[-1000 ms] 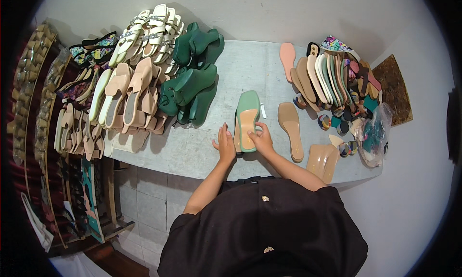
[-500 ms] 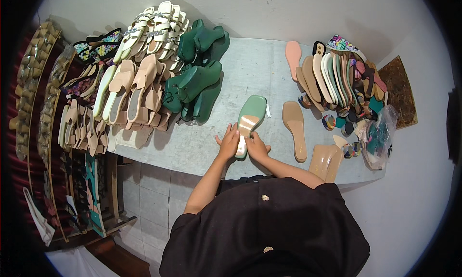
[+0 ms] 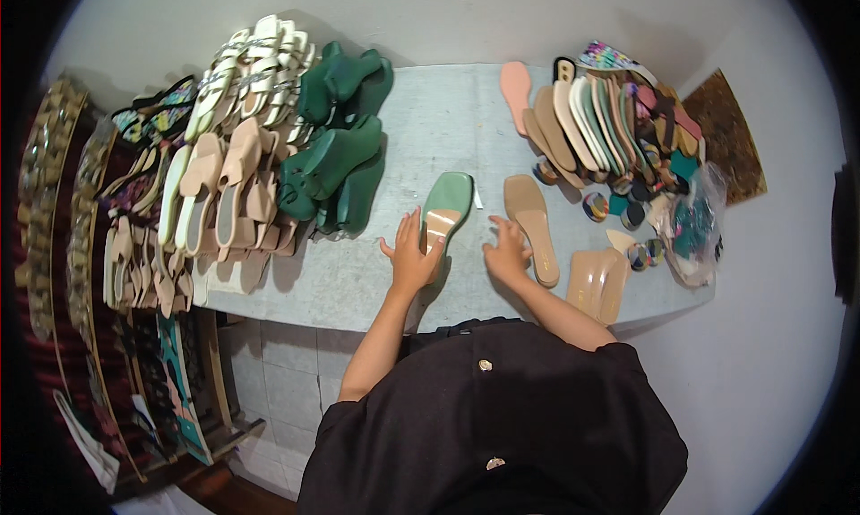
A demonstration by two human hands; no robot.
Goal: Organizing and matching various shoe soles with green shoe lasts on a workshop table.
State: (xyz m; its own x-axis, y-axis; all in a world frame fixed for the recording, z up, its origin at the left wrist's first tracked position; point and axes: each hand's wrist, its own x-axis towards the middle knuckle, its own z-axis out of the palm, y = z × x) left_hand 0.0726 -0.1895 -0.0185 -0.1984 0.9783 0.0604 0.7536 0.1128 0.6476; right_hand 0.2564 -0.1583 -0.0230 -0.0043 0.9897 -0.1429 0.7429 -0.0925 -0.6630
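Centre of frame, over grey table (image 3: 439, 112): green insole (image 3: 450, 191), toe pointing up-frame, heel end at left hand (image 3: 412, 262); thumb seemingly on top, other fingers partly spread, pinching or merely resting impossible to tell; just changed: right hand (image 3: 508, 255) off insole, unlike half a second ago; now spread, nothing visible in grasp, beside tan insole (image 3: 528, 212), contact unclear; likely meaning: green insole left to one hand, other free; white strip (image 3: 477, 199) beside toe.
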